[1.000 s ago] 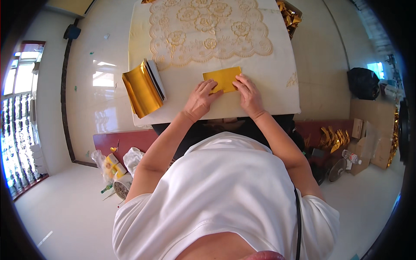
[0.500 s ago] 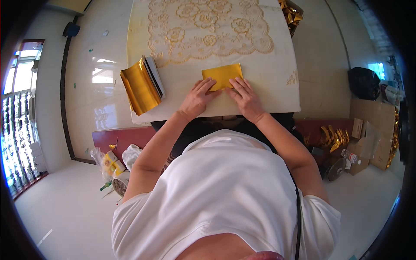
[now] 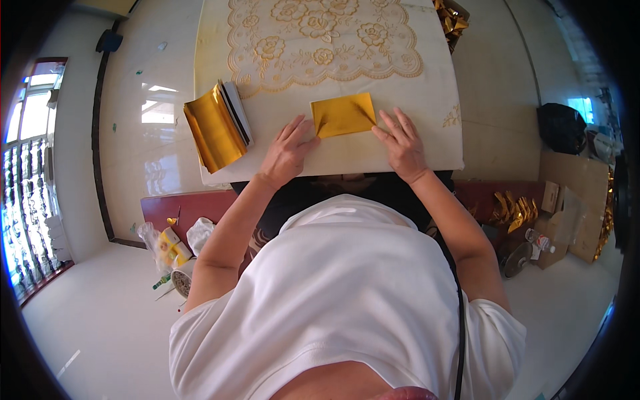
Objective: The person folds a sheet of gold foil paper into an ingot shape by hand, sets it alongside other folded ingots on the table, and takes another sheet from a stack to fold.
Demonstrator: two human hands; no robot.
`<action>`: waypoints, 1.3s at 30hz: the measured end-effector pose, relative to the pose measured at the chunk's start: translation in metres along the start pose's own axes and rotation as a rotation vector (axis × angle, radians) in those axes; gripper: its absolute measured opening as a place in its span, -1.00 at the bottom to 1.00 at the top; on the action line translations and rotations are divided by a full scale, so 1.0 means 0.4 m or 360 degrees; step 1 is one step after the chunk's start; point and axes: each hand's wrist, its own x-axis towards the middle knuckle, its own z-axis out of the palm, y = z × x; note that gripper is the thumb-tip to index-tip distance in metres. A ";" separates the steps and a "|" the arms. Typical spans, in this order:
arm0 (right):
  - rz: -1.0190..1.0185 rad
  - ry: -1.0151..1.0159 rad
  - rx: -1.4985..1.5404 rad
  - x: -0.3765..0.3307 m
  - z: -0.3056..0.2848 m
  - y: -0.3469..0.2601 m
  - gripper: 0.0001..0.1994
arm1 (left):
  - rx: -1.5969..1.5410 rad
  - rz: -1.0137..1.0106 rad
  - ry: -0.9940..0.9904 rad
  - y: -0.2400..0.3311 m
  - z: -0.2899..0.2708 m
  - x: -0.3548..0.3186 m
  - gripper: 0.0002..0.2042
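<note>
A flat rectangular piece of gold foil paper (image 3: 343, 115) lies on the cream tablecloth in front of me. My left hand (image 3: 287, 150) rests beside its left edge, fingers stretched out and the thumb close to the near left corner. On the other side, my right hand (image 3: 403, 143) has its fingers spread, with the thumb tip at the near right corner, touching it or just short of it. Neither hand grips the paper. To the left, a thick stack of gold foil sheets (image 3: 215, 130) lies slightly curled, with a white and dark layer along its right side.
The table (image 3: 433, 150) bears an embroidered lace cloth (image 3: 323, 33) toward its far side. Folded gold pieces sit in a box (image 3: 453, 27) at the far right and on the red bench (image 3: 517, 210). A cardboard box (image 3: 573, 200) and a black bag (image 3: 561, 127) stand to the right.
Both hands have slid apart off the gold paper toward its left and right ends, leaving its surface uncovered. The paper stays in nearly the same place.
</note>
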 end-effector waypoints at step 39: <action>-0.0081 0.0029 0.0234 0.113 0.042 -0.010 -0.56 | 0.0188 0.0128 0.0170 0.011 0.066 0.141 -0.81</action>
